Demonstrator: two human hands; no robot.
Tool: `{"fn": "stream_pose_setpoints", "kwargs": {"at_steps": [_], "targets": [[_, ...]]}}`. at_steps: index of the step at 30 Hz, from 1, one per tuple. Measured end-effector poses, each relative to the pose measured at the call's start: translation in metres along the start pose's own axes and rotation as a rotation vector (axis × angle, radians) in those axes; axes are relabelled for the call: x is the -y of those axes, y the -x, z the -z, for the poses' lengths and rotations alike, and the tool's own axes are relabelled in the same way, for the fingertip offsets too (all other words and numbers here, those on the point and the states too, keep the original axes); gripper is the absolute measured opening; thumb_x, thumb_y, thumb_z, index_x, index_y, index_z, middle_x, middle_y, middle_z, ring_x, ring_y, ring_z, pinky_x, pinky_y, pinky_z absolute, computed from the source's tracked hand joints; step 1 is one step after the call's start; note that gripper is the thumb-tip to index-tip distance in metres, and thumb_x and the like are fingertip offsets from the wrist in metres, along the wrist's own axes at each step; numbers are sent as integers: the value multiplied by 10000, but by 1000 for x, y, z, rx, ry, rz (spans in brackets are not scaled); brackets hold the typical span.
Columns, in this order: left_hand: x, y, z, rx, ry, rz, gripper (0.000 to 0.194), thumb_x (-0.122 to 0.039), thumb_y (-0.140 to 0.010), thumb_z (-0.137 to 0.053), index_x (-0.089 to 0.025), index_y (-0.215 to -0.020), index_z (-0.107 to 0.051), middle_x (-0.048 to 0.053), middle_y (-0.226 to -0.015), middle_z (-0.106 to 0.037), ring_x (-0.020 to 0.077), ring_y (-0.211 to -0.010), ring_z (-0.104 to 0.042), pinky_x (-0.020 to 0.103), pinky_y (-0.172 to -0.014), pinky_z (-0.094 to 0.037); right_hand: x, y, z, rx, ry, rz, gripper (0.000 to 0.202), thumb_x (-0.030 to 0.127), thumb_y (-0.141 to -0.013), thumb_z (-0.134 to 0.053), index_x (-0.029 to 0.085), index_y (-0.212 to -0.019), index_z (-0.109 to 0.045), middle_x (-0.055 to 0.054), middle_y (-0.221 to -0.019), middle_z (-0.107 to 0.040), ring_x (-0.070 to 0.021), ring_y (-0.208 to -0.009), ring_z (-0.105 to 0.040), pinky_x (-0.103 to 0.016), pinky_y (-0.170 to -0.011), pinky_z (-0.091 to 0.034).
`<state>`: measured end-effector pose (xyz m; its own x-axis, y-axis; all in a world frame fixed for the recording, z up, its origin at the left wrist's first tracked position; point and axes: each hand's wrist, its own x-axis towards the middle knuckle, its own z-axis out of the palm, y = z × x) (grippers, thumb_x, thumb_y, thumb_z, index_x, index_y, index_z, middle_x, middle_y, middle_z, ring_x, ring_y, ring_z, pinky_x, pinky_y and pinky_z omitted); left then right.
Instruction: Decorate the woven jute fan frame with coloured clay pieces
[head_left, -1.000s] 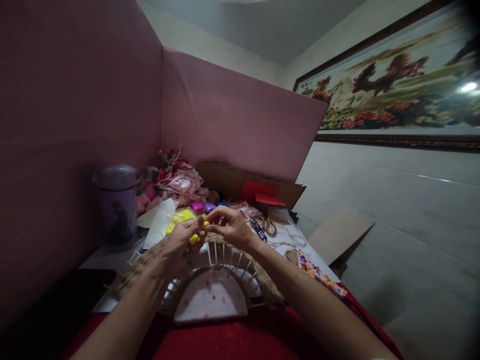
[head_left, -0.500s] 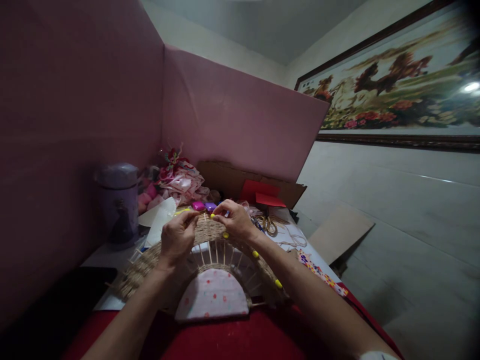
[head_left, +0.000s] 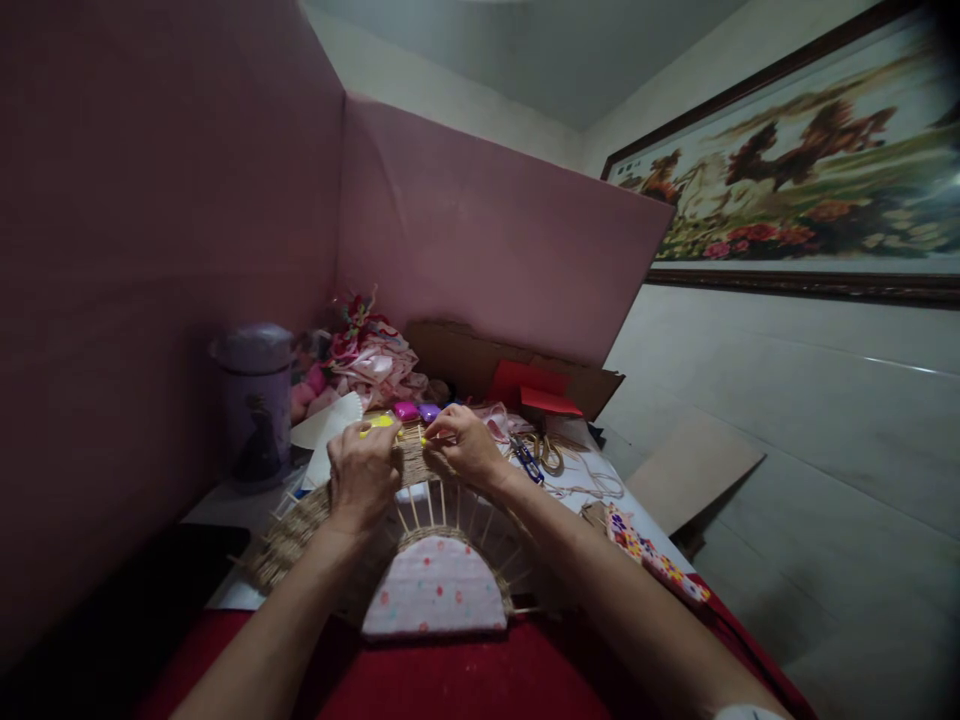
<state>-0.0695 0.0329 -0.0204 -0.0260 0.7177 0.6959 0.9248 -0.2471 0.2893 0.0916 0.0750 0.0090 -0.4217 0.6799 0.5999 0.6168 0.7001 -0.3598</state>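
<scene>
A half-round woven fan (head_left: 289, 545) of twine on thin wooden sticks lies before me, with a dotted cloth half-circle (head_left: 436, 588) at its lower middle. My left hand (head_left: 365, 475) is closed over the fan's upper rim, left of centre, its fingers curled on the weave. Right of it, my right hand (head_left: 466, 445) pinches a small yellow piece (head_left: 424, 441) that looks like soft clay, against the same rim. Another yellow bit shows by the left fingertips. The right forearm hides the fan's right side.
Behind the hands lie a yellow packet (head_left: 380, 422), a magenta packet (head_left: 406, 411) and a purple packet (head_left: 429, 412). Scissors (head_left: 551, 457) and blue-handled pliers (head_left: 526, 460) lie to the right. A purple canister (head_left: 259, 405) stands left, near piled pink fabric (head_left: 379, 362).
My left hand has turned from a raised pinch to lying over the rim. My right hand has lowered slightly onto the rim with the yellow piece. The whole view has shifted a little.
</scene>
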Motion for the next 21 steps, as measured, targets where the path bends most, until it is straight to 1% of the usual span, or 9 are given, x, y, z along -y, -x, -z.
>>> {"fn": "stream_pose_setpoints", "kwargs": {"at_steps": [4, 8, 12, 15, 18, 21], "targets": [[-1, 1, 3, 33, 13, 40, 383, -149, -768, -452, -199, -1114, -609, 106, -1051, -680, 301, -1044, -525, 435, -836, -285, -2, 0, -3, 4, 9, -3, 144, 75, -687, -695, 215, -711, -672, -13, -790, -570, -159, -805, -513, -279, -696, -430], [-3, 1, 6, 31, 47, 38, 441, -108, -759, -429, -178, -1175, -559, 115, -1131, -650, 264, -978, -582, 443, -912, -254, -4, 0, -5, -2, 3, -5, 135, 88, -692, -694, 219, -721, -674, -19, -806, -570, -163, -810, -515, -277, -682, -439], [-4, 0, 6, 17, 25, 62, 466, -77, -737, -429, -167, -1176, -560, 111, -1179, -620, 274, -1089, -524, 434, -952, -239, -3, -1, -7, -7, 7, -5, 122, 103, -692, -701, 219, -721, -676, -21, -807, -572, -165, -813, -516, -277, -677, -442], [-5, 0, 7, 40, -5, 139, 438, -82, -757, -418, -178, -1154, -575, 101, -1133, -638, 280, -1100, -508, 421, -906, -290, -3, 0, -9, 6, 28, -7, 115, 113, -689, -707, 218, -725, -676, -16, -807, -574, -158, -811, -515, -270, -680, -435], [-6, 0, 9, 55, -23, 185, 443, -79, -766, -406, -195, -1163, -567, 87, -1096, -648, 259, -1014, -557, 394, -834, -343, -2, 0, -10, 13, 51, -4, 99, 121, -693, -708, 210, -725, -676, -12, -804, -576, -153, -809, -513, -261, -684, -421], [-7, 0, 12, 73, -37, 187, 474, -70, -759, -397, -200, -1189, -549, 86, -1078, -650, 248, -925, -594, 375, -773, -375, 1, 1, -8, 18, 71, 0, 75, 147, -694, -718, 205, -720, -678, -11, -800, -577, -151, -807, -510, -260, -693, -408]]}}
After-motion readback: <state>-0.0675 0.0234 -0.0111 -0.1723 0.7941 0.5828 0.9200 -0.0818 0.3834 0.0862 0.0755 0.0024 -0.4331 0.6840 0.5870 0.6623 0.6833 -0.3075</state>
